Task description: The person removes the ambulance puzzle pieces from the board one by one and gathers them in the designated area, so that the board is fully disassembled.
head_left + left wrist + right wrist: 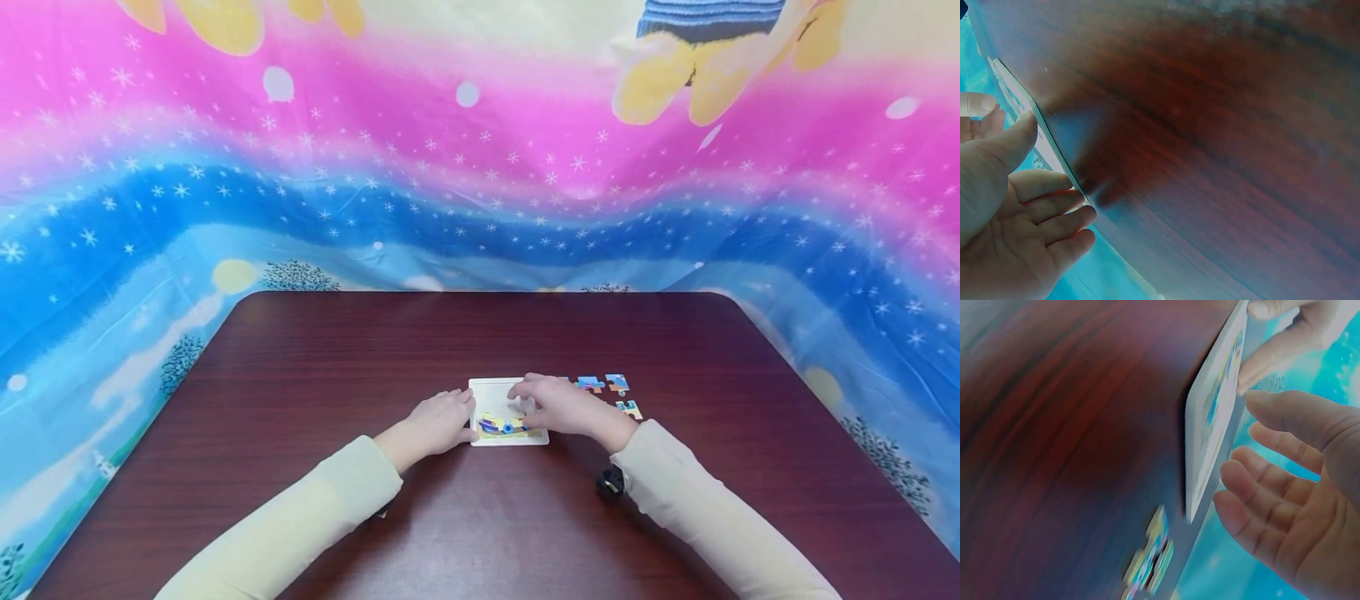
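Note:
A white-rimmed jigsaw puzzle tray [487,395] lies flat on the table, with a colourful picture strip [504,427] along its near side and a pale bare area beyond. At its left edge my left hand [437,422] rests, fingers and thumb extended along the rim. In the left wrist view, that hand's fingers [1060,209] touch the tray's edge. My right hand [558,406] hovers over the tray's right part, its fingers loosely bent. Nothing shows between those fingers [1260,472] in the right wrist view.
Several loose jigsaw pieces [589,383] lie on the brown table [360,350] right of the tray, some partly hidden by my right hand. A dark object [611,483] sits under my right wrist. A printed cloth [480,167] hangs behind the table.

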Demonstrator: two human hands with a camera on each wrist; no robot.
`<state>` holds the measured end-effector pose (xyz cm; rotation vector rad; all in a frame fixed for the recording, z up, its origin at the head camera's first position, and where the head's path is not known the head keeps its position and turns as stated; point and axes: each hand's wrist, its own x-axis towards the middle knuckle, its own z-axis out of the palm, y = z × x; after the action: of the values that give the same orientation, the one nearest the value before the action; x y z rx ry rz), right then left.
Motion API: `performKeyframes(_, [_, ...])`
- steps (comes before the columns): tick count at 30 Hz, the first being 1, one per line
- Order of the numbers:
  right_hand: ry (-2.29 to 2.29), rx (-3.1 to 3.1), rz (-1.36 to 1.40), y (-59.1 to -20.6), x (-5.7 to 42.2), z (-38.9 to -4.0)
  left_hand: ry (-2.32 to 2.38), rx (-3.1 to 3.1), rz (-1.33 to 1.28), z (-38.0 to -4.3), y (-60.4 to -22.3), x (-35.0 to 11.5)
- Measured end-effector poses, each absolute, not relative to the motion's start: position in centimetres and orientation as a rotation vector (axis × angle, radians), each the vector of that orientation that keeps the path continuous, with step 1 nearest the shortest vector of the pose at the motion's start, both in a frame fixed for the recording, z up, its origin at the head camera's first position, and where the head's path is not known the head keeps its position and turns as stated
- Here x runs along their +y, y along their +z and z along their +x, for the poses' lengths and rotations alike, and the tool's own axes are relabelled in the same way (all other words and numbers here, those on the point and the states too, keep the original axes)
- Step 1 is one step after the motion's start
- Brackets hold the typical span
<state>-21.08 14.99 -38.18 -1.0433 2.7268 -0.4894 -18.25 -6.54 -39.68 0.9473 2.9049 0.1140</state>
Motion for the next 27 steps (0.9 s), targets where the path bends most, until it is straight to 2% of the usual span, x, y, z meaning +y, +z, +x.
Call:
performKeyframes(16, [-0.456, 2.684, -1.243, -39.0, 12.0, -21.0, 0.176, 2.914, 0.963, -18.3, -39.7, -6.6])
performKeyframes(27, [-0.370, 2.711, -1.282, -39.3, 11.1, -20.8, 0.191, 2.901, 0.959, -18.2, -39.6, -6.6])
